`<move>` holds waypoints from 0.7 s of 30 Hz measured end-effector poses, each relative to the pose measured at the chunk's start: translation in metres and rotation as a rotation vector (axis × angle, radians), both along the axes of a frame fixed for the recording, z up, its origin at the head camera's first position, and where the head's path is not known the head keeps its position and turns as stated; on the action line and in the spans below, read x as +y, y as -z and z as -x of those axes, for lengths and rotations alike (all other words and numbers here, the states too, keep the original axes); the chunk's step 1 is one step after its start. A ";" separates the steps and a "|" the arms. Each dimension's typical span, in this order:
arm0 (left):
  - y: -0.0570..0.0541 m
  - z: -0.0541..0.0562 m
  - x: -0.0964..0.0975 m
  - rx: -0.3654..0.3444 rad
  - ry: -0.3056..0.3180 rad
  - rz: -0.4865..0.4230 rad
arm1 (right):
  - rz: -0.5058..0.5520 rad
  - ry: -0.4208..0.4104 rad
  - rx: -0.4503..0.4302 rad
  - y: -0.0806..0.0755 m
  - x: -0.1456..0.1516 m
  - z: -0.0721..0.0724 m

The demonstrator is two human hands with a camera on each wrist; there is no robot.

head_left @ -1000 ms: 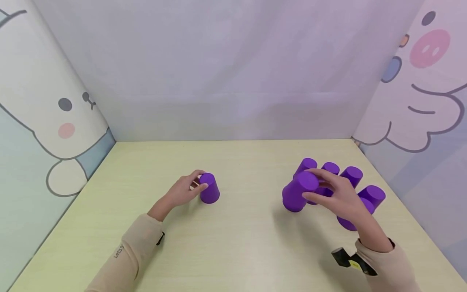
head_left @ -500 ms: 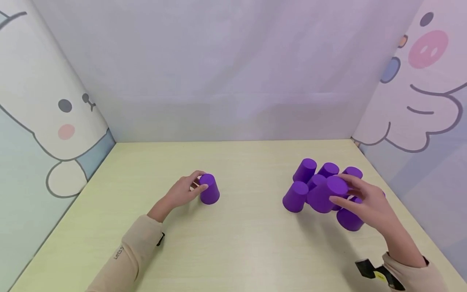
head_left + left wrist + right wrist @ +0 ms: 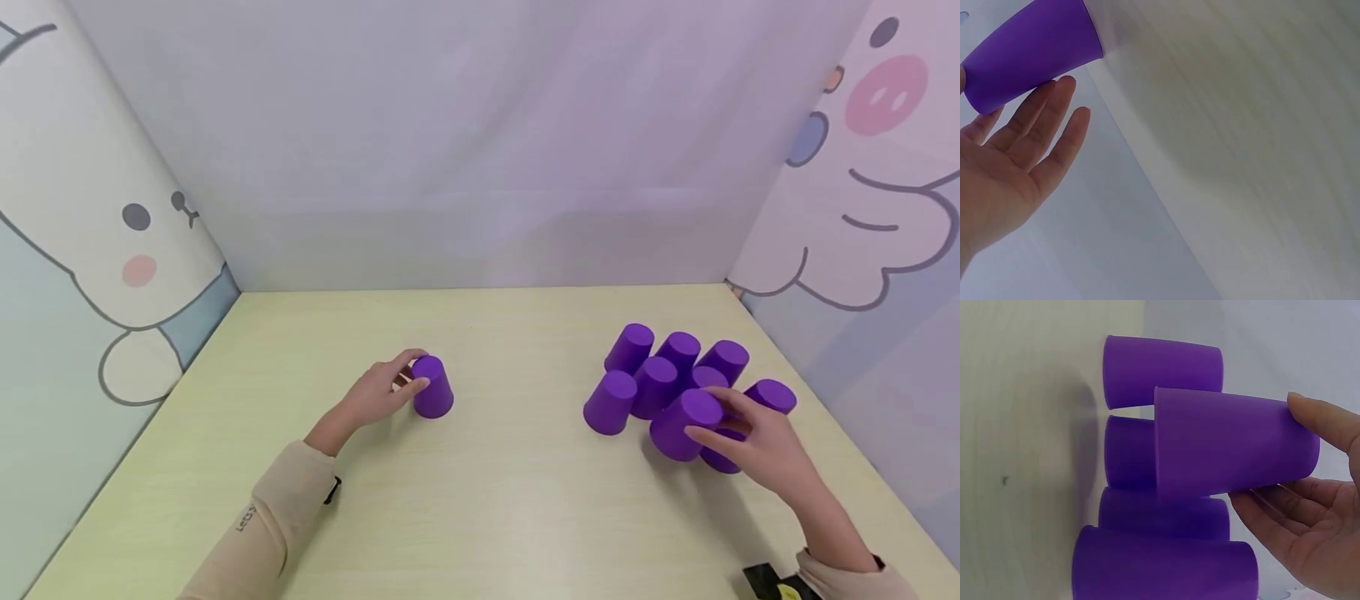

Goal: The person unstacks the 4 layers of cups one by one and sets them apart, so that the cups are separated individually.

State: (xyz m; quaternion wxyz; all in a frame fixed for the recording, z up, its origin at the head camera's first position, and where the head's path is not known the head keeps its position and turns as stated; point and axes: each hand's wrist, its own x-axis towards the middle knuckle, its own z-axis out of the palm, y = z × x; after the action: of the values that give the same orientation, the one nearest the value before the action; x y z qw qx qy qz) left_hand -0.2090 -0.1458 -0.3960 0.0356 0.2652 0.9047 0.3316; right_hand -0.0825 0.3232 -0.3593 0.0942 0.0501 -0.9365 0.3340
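Observation:
My left hand point(image 3: 381, 392) pinches the upper part of a lone purple cup point(image 3: 432, 388) that stands upside down on the table. In the left wrist view the thumb and fingers lie on either side of that cup point(image 3: 1035, 50). My right hand point(image 3: 765, 442) holds another upside-down purple cup point(image 3: 684, 427) near its base, thumb on one side and fingers on the other. In the right wrist view this held cup point(image 3: 1229, 442) is raised off the table, its rim overlapping the cups behind. It hangs in front of a group of upside-down cups, partly hiding one front cup point(image 3: 723, 454).
Several purple cups stand in rows on the right: a front-left cup point(image 3: 611, 403), a back-left cup point(image 3: 630, 348) and a rightmost cup point(image 3: 772, 395) among them. The pale wooden table point(image 3: 510, 483) meets a white back wall point(image 3: 480, 167) and printed side walls.
My right hand has carried its cup rightward from over the front-left cup, then lowered it toward the front of the group. The left hand has stayed on its cup.

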 end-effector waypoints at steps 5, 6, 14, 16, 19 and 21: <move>0.000 0.001 0.000 0.003 0.012 -0.018 | -0.023 -0.014 0.033 0.013 0.001 0.002; 0.000 0.002 0.000 0.002 0.018 -0.026 | -0.035 -0.017 0.047 0.015 0.000 0.002; 0.000 0.004 0.002 0.009 0.062 -0.087 | -0.079 -0.022 0.076 0.022 -0.007 0.004; 0.001 0.005 0.002 0.024 0.069 -0.088 | -0.071 -0.023 0.071 0.023 -0.008 0.005; 0.001 0.006 0.004 0.046 0.071 -0.076 | -0.050 -0.025 0.071 0.025 -0.009 0.004; 0.001 0.006 0.006 0.062 0.070 -0.070 | -0.045 -0.026 0.074 0.025 -0.010 0.005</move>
State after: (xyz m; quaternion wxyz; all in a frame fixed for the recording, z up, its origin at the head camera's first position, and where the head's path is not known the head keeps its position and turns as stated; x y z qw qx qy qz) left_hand -0.2153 -0.1396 -0.3966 0.0096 0.3081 0.8833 0.3533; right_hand -0.0871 0.3135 -0.3847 0.1235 0.0767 -0.9389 0.3121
